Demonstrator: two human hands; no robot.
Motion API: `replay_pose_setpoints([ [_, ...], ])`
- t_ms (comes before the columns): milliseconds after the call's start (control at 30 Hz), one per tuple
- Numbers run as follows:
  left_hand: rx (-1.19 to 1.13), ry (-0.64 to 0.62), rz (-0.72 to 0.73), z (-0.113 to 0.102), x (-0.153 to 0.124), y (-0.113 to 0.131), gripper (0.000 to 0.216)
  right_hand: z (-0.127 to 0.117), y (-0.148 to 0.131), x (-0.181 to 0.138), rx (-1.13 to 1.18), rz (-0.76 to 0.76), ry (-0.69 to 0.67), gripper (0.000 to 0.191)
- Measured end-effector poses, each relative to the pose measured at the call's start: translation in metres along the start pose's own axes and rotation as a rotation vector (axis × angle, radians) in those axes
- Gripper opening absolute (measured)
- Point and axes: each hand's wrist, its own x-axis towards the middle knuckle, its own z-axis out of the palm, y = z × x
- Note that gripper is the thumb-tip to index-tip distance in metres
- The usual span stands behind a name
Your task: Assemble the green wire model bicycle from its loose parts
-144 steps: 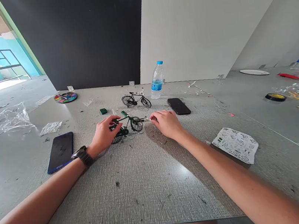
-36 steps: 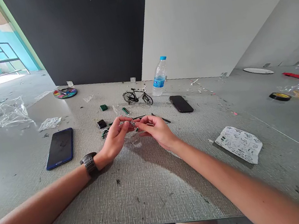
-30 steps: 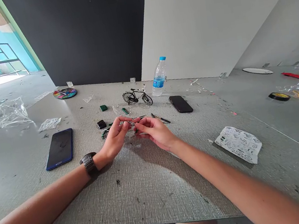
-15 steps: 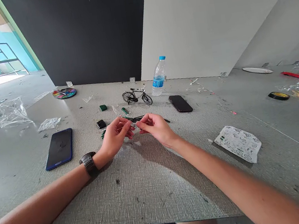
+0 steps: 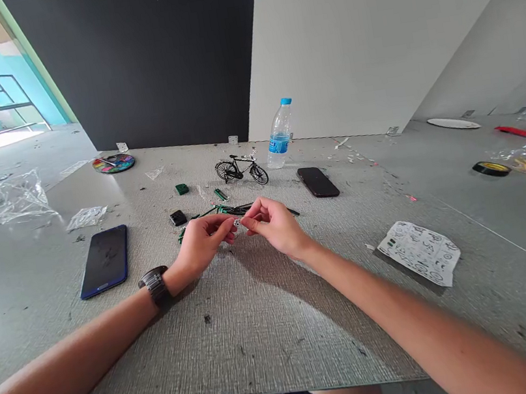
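Note:
My left hand (image 5: 201,240) and my right hand (image 5: 276,225) meet above the table, each in a fingertip pinch. Between them is a small silvery part (image 5: 236,223), too small to name. Just behind the fingers lie thin dark green and black model parts (image 5: 235,210), partly covered by my hands. A black block (image 5: 178,218) and a green block (image 5: 182,188) sit left of and beyond my left hand, and a short green piece (image 5: 221,194) lies past the fingertips. Farther back stands a small black model bicycle (image 5: 241,170).
One phone (image 5: 104,261) lies at left, another (image 5: 318,182) at right. A water bottle (image 5: 279,135) stands behind the bicycle. At the right are a printed instruction sheet (image 5: 420,252) and a tape roll (image 5: 491,169). Clear plastic wrap (image 5: 13,198) and a paint palette (image 5: 114,163) are at left.
The fingers of my left hand have drawn in, uncovering more of the green parts behind. Both hands stay at nearly the same place, with the silvery part still between them.

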Motion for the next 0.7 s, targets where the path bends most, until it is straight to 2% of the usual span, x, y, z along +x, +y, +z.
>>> replay_pose_setpoints([
  [267, 0.018, -0.035, 0.034, -0.001, 0.000, 0.006, 0.022, -0.002, -0.001, -0.001, -0.130, -0.054, -0.027, 0.038],
  [467, 0.114, -0.011, 0.067, -0.001, -0.001, 0.002, 0.024, -0.003, -0.010, -0.004, -0.311, -0.157, -0.042, 0.021],
  [700, 0.203, -0.018, 0.085, -0.002, -0.003, -0.002, 0.024, -0.007, -0.009, -0.001, -0.464, -0.207, -0.136, 0.023],
])
